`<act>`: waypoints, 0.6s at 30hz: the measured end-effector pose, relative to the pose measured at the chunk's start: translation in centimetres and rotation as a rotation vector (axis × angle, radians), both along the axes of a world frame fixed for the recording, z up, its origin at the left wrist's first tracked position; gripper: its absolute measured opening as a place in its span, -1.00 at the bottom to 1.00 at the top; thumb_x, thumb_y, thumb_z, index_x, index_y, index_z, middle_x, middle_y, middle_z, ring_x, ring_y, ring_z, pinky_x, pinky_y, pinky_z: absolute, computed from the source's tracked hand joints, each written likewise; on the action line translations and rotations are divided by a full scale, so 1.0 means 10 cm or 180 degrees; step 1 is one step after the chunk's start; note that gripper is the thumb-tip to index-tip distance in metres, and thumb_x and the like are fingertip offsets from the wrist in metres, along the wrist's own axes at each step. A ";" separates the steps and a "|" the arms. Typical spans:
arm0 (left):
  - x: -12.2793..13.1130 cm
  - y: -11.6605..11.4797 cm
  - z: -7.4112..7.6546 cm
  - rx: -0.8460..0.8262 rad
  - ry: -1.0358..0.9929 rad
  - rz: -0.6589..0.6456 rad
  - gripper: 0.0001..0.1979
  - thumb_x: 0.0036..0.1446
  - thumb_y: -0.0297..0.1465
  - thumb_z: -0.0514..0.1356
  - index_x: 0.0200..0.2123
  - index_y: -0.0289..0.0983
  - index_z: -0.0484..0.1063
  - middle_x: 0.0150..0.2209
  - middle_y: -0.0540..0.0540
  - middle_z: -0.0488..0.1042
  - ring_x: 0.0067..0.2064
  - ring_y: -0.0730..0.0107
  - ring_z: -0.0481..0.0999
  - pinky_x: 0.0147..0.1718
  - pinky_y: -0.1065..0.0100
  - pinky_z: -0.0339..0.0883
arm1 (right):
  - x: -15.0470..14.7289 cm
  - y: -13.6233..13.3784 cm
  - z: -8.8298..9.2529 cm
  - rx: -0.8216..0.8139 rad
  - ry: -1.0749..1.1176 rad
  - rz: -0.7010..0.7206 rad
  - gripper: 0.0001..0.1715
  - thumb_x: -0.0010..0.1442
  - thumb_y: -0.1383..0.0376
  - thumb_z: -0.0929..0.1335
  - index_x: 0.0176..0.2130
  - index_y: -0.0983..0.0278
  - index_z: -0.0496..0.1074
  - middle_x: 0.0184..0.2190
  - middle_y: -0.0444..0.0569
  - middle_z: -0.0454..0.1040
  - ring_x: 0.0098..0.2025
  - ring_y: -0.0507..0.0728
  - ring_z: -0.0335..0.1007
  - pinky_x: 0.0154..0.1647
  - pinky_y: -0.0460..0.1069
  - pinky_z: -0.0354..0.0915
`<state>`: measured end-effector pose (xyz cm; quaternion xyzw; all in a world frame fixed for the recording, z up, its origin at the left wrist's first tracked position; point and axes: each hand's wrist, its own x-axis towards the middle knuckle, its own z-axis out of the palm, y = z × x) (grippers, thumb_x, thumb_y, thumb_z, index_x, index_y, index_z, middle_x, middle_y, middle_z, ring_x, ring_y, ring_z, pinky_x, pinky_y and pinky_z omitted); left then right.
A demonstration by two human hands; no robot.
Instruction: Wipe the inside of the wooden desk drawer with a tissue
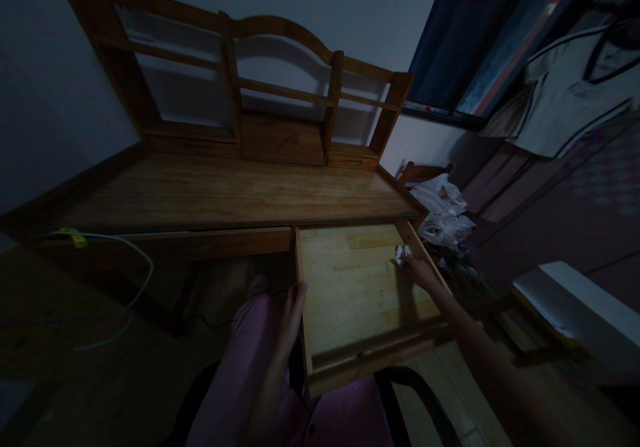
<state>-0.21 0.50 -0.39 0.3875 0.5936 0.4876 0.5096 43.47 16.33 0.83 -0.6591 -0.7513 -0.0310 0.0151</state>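
Note:
A wooden drawer [345, 300] is pulled out from the desk, over my lap. Inside it, near the right wall, my right hand [419, 272] is closed on a crumpled white tissue [403, 254], which touches the drawer bottom. Small dark marks show on the bottom board to the left of that hand. My left hand [293, 310] rests against the outer left side of the drawer, its fingers stretched out along the wood and holding nothing loose.
The wooden desk [260, 190] carries a shelf hutch [280, 90]. A white cable [145, 260] hangs at the left front. Plastic bags [440, 200] lie on a chair at right. A white box [585, 300] stands further right, below a hanging white garment [565, 94].

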 end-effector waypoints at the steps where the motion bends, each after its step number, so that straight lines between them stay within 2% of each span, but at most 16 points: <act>1: 0.00 0.00 0.01 -0.0016 -0.0067 0.0002 -0.35 0.27 0.06 -0.04 0.28 -0.19 0.22 0.26 -0.25 0.34 0.30 -0.01 0.28 0.19 0.06 0.29 | 0.01 0.01 0.00 0.0012 0.0010 -0.0014 -0.46 0.29 0.24 0.25 0.22 0.32 0.33 -0.25 0.19 0.62 -0.25 0.25 0.58 -0.24 -0.02 0.32; 4: 0.00 0.01 0.03 -0.0041 -0.0127 0.0060 -0.37 0.26 0.05 -0.01 0.24 -0.19 0.26 0.27 -0.24 0.33 0.31 0.00 0.28 0.19 0.09 0.30 | 0.07 0.05 -0.01 0.0031 0.0064 -0.0035 -0.52 0.32 0.24 0.22 0.15 0.27 0.42 -0.25 0.14 0.63 -0.25 0.25 0.58 -0.27 -0.03 0.30; 11: 0.01 0.01 0.04 -0.0014 -0.0391 0.0094 -0.39 0.25 0.04 0.03 0.22 -0.20 0.26 0.27 -0.24 0.33 0.30 0.01 0.30 0.23 0.09 0.25 | 0.16 0.09 0.00 0.0087 0.0270 0.0038 -0.50 0.23 0.26 0.31 0.16 0.19 0.43 -0.23 0.02 0.64 -0.22 0.21 0.56 -0.25 -0.06 0.33; 15: 0.00 0.01 0.04 0.0066 -0.0272 0.0044 -0.42 0.28 0.03 -0.01 0.21 -0.17 0.27 0.26 -0.22 0.35 0.30 0.03 0.30 0.21 0.08 0.28 | 0.19 0.10 0.01 0.0059 0.0328 0.0097 -0.40 0.15 0.31 0.35 0.19 0.21 0.40 -0.18 0.00 0.63 -0.19 0.19 0.56 -0.23 -0.07 0.34; 18: 0.00 0.02 0.05 0.0035 -0.0154 0.0022 -0.39 0.28 0.05 -0.04 0.20 -0.22 0.27 0.26 -0.26 0.34 0.30 0.00 0.29 0.19 0.08 0.30 | 0.22 0.11 0.03 0.0012 0.0348 0.0134 -0.44 0.17 0.29 0.33 0.17 0.22 0.41 -0.18 0.01 0.63 -0.20 0.18 0.56 -0.25 -0.07 0.35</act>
